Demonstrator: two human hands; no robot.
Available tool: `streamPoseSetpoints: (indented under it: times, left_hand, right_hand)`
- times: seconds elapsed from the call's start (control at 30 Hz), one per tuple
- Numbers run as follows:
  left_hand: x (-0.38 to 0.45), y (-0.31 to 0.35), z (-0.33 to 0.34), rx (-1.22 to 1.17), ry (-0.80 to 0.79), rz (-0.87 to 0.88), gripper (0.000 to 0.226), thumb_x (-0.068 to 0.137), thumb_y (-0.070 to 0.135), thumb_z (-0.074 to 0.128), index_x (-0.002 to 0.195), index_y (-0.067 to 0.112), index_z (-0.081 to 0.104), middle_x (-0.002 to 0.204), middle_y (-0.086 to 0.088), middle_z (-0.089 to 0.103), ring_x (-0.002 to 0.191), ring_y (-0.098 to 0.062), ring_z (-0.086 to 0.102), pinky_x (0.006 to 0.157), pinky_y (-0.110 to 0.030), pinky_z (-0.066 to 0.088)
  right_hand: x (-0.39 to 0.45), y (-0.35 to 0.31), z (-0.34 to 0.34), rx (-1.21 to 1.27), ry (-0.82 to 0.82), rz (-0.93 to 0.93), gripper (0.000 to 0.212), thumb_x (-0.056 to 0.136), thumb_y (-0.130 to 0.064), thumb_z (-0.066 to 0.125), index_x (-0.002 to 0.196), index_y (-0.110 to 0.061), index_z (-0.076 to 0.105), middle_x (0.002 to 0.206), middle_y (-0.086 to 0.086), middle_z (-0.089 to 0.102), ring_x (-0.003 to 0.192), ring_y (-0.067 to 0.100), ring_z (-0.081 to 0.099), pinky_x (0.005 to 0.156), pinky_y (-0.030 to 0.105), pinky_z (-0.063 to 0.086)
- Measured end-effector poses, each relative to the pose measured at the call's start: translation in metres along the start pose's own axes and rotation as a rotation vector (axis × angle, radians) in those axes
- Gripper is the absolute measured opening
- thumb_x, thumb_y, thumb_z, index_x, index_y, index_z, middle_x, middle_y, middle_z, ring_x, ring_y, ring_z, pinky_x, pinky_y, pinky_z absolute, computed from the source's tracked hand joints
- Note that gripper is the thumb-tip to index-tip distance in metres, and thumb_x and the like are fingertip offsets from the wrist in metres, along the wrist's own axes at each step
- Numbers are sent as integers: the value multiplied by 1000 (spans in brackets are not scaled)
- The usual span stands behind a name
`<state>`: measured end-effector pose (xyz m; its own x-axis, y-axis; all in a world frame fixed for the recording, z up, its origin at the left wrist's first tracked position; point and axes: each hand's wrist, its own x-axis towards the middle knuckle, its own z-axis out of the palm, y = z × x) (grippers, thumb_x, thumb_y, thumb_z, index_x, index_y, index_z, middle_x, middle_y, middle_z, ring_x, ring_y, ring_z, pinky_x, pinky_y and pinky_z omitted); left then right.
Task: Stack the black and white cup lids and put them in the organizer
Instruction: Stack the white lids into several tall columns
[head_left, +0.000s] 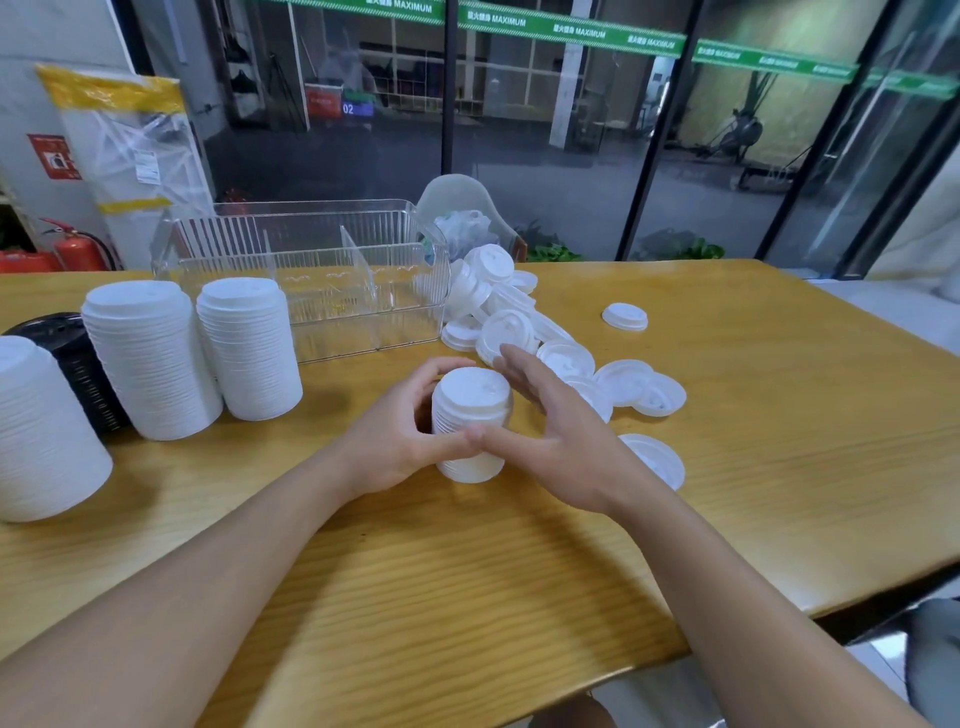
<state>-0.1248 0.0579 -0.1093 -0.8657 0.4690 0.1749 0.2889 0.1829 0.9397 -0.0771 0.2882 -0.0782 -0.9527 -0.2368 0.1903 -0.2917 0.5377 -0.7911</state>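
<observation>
Lids, white, form a short stack (470, 423) standing on the worktop (467, 571), just in front of the clear organizer (311, 280). We curl our left hand (400, 441) round its left side. Our right hand (545, 441) lies against its right side, fingers straight, thumb meeting the left thumb. Loose white lids (519, 332) lie right of the organizer; three tall white stacks (249, 348) and one black stack (78, 364) stand left of it.
</observation>
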Motion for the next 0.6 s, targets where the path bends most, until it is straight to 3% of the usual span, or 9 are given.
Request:
streamPoseSetpoints:
  times: [0.13,0.23,0.4,0.47,0.53,0.6]
  left_hand:
    - [-1,4,1,45,5,14,72,87,32,91,150,33,56,142,7,71,133,-16,68,111,-44,56]
    - [-1,7,3,46,16,-15,75,84,40,93,149,35,57,141,10,72,132,-14,69,112,-46,55]
    - [-6,15,13,53,11,-41,68,86,43,89,146,38,57,135,17,74,125,-4,70,104,-32,53]
    - [-9,17,18,51,49,-29,69,83,43,87,145,37,56,133,20,74,123,-1,70,100,-26,52]
    - [-11,19,23,30,91,-20,79,82,44,88,151,37,52,133,24,73,124,1,69,100,-26,52]
    - [-11,19,25,20,114,-26,91,80,45,91,158,40,44,134,24,72,124,1,69,102,-29,52]
  right_hand:
    - [-22,14,-11,-130,67,5,98,87,-63,83,167,-39,31,165,-27,42,152,-11,33,127,29,33]
    - [-38,27,-20,-232,203,46,91,87,-60,82,163,-41,35,161,-26,46,152,1,37,124,32,35]
    - [-68,47,-38,-323,334,166,78,86,-54,85,152,-39,46,149,-23,51,146,15,37,118,36,35]
    - [-79,52,-44,-392,345,134,71,87,-50,84,147,-35,49,145,-25,53,144,10,39,123,37,28]
    - [-87,57,-49,-471,355,95,64,89,-49,83,142,-31,53,140,-25,55,134,-8,41,130,43,22]
    - [-94,59,-50,-475,361,126,60,89,-48,84,139,-29,56,135,-26,54,118,-23,33,128,45,28]
